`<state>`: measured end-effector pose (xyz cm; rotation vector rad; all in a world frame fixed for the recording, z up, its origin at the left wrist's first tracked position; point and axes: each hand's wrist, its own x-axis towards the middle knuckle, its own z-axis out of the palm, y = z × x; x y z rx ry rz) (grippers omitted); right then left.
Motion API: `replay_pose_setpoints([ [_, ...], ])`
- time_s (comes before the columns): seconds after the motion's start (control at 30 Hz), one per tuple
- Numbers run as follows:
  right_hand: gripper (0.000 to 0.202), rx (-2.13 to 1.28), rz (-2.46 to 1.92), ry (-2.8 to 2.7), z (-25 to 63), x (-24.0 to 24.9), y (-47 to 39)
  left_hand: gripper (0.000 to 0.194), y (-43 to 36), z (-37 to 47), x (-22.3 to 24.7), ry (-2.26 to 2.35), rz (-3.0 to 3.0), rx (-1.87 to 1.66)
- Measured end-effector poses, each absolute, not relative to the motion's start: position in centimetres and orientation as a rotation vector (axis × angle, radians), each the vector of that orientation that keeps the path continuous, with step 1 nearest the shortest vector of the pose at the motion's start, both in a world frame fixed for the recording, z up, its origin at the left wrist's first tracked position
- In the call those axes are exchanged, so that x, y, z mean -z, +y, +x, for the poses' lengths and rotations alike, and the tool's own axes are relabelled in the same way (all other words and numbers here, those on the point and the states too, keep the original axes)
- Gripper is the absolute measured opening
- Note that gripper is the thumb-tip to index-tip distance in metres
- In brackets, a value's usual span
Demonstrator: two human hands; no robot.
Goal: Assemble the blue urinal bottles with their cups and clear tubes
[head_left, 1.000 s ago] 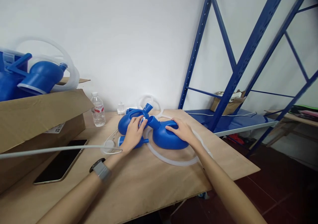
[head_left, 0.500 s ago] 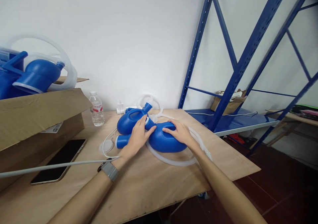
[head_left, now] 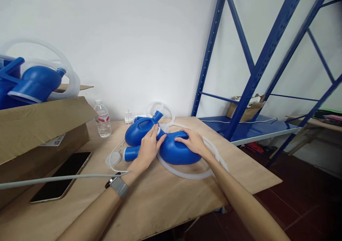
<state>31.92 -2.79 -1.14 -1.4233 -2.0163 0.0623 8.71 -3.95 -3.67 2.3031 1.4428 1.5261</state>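
Note:
A blue plastic urinal bottle (head_left: 179, 152) lies on the wooden table, its neck pointing back and left. My right hand (head_left: 192, 141) is closed round its handle, thumb through the grip opening. With fingers stretched along the far side and thumb on the near side, my left hand (head_left: 150, 145) clasps its neck; part of the white rim shows past the fingertips. Just behind lies a second blue urinal bottle (head_left: 133, 133). A blue tubular piece with a pale rim (head_left: 130, 153) pokes out left of my left hand, its other end hidden. Clear tubing (head_left: 187, 174) curves round the held bottle.
On the left stands a cardboard box (head_left: 48, 127) holding more blue bottles (head_left: 40, 80) and tubing. A phone (head_left: 62, 177), a water bottle (head_left: 103, 120) and a pale round cap (head_left: 114, 158) sit nearby. A white cable (head_left: 66, 177) crosses my left wrist. Blue shelving (head_left: 256, 77) rises at the right.
Both hands keep their hold on the bottle, with hardly any motion. The view has shifted slightly, so the box and phone appear a little farther left.

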Motion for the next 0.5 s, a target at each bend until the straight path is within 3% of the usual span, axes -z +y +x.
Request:
replay_pose_setpoints([
  [0.5,0.045,-0.044,-1.429,-2.008,31.9,1.1,-3.0,0.07,-4.1,9.8,4.1,1.262,1.773,-1.49],
])
